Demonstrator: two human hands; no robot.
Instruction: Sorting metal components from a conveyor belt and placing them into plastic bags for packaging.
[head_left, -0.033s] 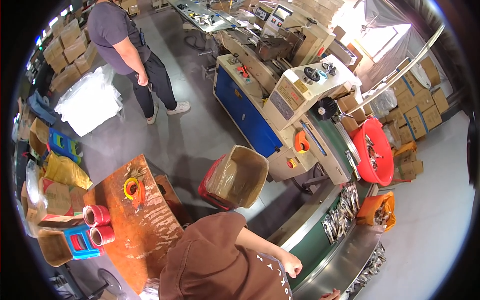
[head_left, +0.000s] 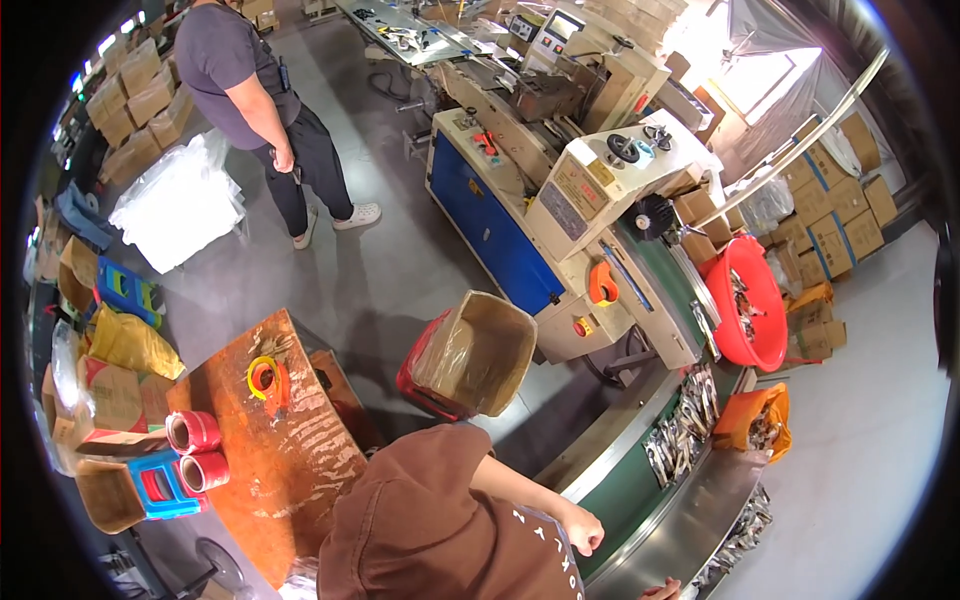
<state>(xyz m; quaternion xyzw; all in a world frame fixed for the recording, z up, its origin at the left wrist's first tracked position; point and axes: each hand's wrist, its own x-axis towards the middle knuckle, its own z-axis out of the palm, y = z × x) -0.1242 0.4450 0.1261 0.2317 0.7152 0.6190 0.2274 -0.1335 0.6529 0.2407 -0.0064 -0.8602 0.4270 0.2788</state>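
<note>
My left hand (head_left: 583,528) hangs over the near part of the green conveyor belt (head_left: 620,500), beside the belt's metal edge. Its fingers are curled closed, and anything inside them is hidden. Only some fingers of my right hand (head_left: 662,590) show at the lower edge, over the steel ledge (head_left: 690,510); what they touch is out of sight. Farther up the belt lies a heap of slim silvery packets (head_left: 683,425). More packets (head_left: 735,540) are piled beyond the ledge.
An orange bag (head_left: 738,415) and a red basin (head_left: 750,310) hold loose pieces right of the belt. A lined carton (head_left: 490,350) stands before the packing machine (head_left: 590,190). At left is a worn wooden table (head_left: 270,450) with tape rolls. Another person (head_left: 235,80) stands far left.
</note>
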